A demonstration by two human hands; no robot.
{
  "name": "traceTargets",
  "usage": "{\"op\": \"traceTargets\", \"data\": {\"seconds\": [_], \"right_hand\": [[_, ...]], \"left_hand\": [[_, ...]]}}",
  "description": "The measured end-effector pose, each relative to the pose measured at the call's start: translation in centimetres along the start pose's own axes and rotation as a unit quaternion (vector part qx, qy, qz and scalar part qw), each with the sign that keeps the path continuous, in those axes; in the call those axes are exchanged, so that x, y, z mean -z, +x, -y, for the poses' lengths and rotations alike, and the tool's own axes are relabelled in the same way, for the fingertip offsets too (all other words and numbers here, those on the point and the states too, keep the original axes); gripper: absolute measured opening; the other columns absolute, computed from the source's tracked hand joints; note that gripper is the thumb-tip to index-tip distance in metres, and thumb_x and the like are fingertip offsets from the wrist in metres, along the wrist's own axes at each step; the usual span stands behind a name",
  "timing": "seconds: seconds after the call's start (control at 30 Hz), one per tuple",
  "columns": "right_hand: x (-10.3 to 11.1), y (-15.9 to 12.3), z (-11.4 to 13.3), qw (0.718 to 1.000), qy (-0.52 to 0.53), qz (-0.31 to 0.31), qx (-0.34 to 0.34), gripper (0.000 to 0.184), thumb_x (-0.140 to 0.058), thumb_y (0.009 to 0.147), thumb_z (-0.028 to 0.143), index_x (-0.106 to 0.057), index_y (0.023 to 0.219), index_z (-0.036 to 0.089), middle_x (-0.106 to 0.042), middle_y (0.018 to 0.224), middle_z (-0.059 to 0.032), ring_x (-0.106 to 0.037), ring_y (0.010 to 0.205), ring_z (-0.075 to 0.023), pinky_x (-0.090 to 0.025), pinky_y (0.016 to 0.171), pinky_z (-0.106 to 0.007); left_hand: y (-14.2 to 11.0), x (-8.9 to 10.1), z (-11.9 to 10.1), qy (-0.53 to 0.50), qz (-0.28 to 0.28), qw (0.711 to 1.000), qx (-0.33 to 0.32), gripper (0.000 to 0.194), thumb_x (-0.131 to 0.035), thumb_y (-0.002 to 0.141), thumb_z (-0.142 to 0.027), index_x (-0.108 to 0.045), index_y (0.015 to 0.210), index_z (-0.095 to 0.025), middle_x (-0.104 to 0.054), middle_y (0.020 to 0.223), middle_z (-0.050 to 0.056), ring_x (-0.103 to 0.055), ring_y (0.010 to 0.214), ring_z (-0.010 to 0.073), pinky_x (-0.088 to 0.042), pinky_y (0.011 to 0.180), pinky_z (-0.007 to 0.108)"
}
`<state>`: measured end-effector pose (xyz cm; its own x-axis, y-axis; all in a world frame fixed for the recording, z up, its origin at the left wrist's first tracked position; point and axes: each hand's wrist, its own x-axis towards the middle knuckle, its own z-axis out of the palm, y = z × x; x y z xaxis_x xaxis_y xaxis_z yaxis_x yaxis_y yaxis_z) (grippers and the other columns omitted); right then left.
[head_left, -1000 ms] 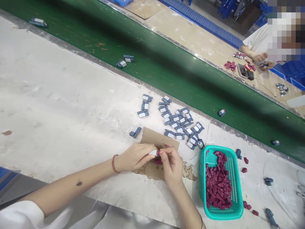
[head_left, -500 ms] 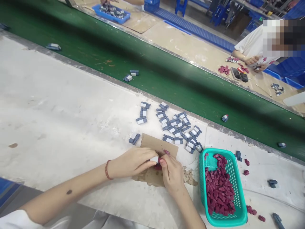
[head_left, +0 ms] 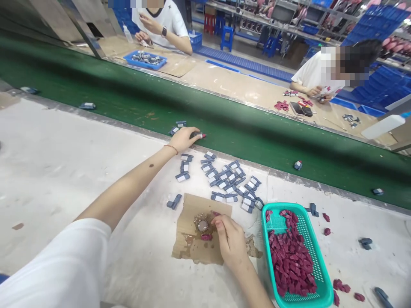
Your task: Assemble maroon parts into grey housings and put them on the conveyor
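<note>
My left hand reaches out over the near edge of the green belt, its fingers closed on a small blue-grey plastic part with a maroon tip. My right hand hovers over a piece of brown cardboard, thumb and fingertips pressed together. Whatever they pinch is hidden or too small to name. Beside those fingertips a small round dish stands on a wet patch of the cardboard. One maroon piece lies just below the dish. Several blue-grey parts with white faces are spread between the cardboard and the belt.
A teal basket of maroon pieces stands right of my right hand, with loose parts beyond it. The green belt crosses the view, carrying a few parts. Across it, two people work at a bench with a blue tray.
My left hand has left the cardboard and moved up and away to the belt with the blue-grey part. My right hand stays over the cardboard. The view has shifted, showing another person.
</note>
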<state>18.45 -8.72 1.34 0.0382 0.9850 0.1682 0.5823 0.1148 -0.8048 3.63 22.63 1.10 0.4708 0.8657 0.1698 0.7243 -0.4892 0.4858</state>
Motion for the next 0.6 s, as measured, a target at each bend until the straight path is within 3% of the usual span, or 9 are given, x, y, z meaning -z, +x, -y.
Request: {"op": "traceTargets", "data": {"seconds": [0.13,0.27,0.43,0.6], "right_hand": [[0.2,-0.1,0.0,1.000,0.002,-0.007,0.010,0.034,-0.031,0.100,0.027,-0.061,0.084,0.021,-0.069,0.075,-0.0050,-0.065,0.070,-0.0177,-0.049,0.064,-0.027],[0.3,-0.2,0.1,1.000,-0.014,-0.007,0.020,0.037,-0.029,0.100,0.029,-0.060,0.083,0.021,-0.069,0.075,-0.0055,-0.065,0.069,-0.0179,-0.048,0.063,-0.027],[0.1,-0.5,0.0,0.999,-0.042,0.001,0.024,0.039,-0.027,0.101,0.030,-0.060,0.082,0.020,-0.069,0.076,-0.0058,-0.064,0.069,-0.0174,-0.048,0.064,-0.027],[0.8,-0.8,1.0,0.995,-0.080,0.001,0.052,0.039,-0.027,0.101,0.028,-0.061,0.085,0.020,-0.069,0.077,-0.0061,-0.064,0.072,-0.0181,-0.048,0.066,-0.028]], "left_hand": [[1.1,0.9,1.9,0.047,-0.029,0.998,0.027,0.037,-0.048,0.088,-0.029,-0.057,0.120,-0.013,-0.056,0.130,0.016,-0.043,0.123,0.0339,-0.033,0.103,0.047],[1.6,1.3,2.7,0.082,-0.007,0.994,0.069,0.038,-0.053,0.083,-0.025,-0.056,0.119,-0.013,-0.058,0.121,0.017,-0.048,0.115,0.0369,-0.039,0.096,0.049],[0.4,0.8,1.0,0.105,0.019,0.992,0.065,0.034,-0.038,0.093,-0.029,-0.053,0.117,-0.010,-0.055,0.118,0.017,-0.050,0.113,0.0330,-0.041,0.095,0.044],[-1.1,2.1,-0.6,0.113,0.054,0.992,0.024,0.040,-0.030,0.097,-0.035,-0.050,0.116,-0.007,-0.054,0.117,0.015,-0.053,0.109,0.0313,-0.041,0.097,0.043]]}}
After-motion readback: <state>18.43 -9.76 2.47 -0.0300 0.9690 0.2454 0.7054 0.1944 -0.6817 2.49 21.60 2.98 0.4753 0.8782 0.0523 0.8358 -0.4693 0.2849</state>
